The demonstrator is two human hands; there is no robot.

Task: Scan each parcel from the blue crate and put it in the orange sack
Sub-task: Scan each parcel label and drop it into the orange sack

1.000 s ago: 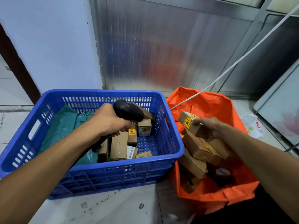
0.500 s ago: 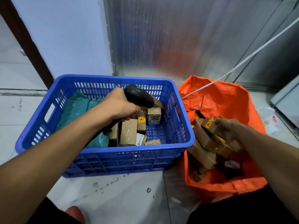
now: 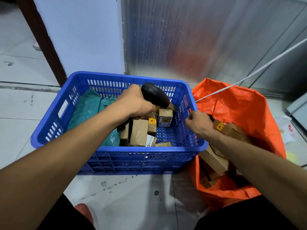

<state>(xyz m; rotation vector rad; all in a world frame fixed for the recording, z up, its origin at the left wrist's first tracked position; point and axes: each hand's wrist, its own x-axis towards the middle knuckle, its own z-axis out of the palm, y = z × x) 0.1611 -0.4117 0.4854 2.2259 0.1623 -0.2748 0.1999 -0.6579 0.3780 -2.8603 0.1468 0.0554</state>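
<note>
A: Head view, left side. Left hand (image 3: 132, 103) wrapped around black scanner (image 3: 154, 97), held over blue crate (image 3: 116, 151). Cardboard parcels (image 3: 139, 134) standing in crate's right half, directly below scanner.

B: Right hand (image 3: 198, 124)?

A: Above crate's right rim, fingers (image 3: 189, 117) loosely curled, apparently holding nothing (thumb side hidden). Orange sack (image 3: 245, 110) just beside crate, boxes inside.

B: Bearing for next pick?

A: Parcels leftward and slightly forward of right hand, long axes mostly upright. Right hand nearer, and free.
</note>
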